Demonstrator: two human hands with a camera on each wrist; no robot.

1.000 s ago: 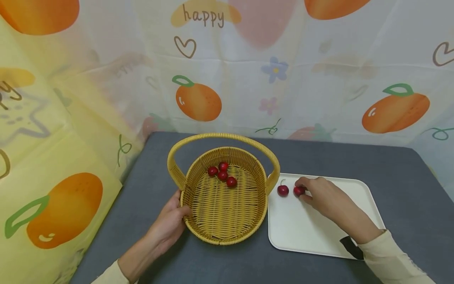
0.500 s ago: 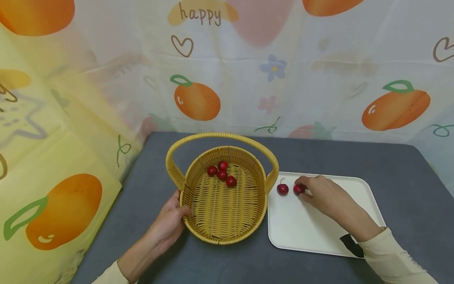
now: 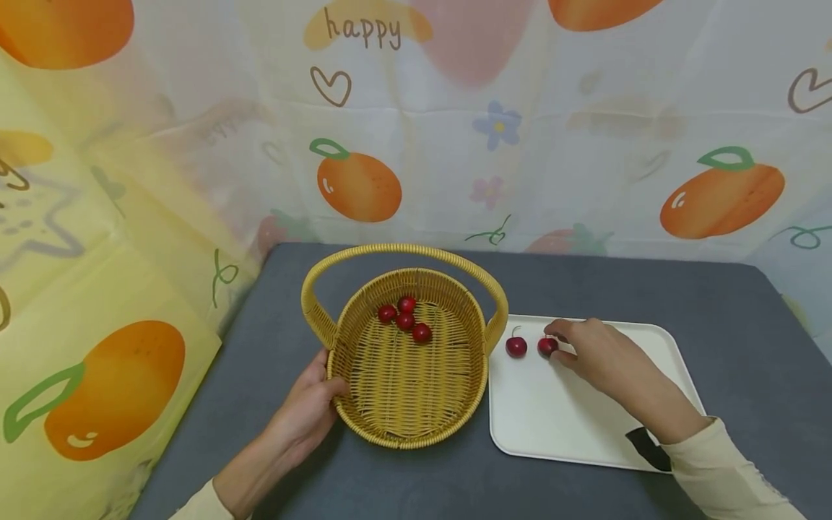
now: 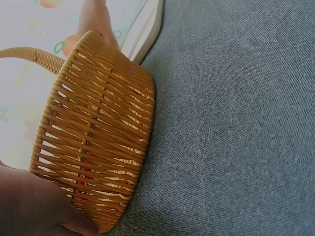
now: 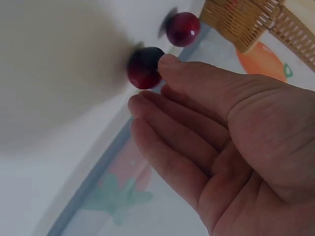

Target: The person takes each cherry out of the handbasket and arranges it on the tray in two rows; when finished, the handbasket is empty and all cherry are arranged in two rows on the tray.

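My left hand grips the left rim of a round yellow woven basket, thumb over the edge; the left wrist view shows that basket's side wall up close. Inside lie several red cherries, grouped toward the back. On the white tray are two dark red cherries. The left one has its stem up. Beside the other cherry is my right hand, thumb and fingertips parted around its right side. In the right wrist view the thumb tip is close against this cherry; contact is unclear.
A grey cloth covers the table. The basket's tall arched handle rises over its back, and its right side stands close to the tray's left edge. A black patch lies by the right wrist. A fruit-print curtain hangs behind.
My right thumb and fingers have spread and drawn slightly back to the right from the cherry, which stays on the tray. The left hand keeps its grip on the basket.
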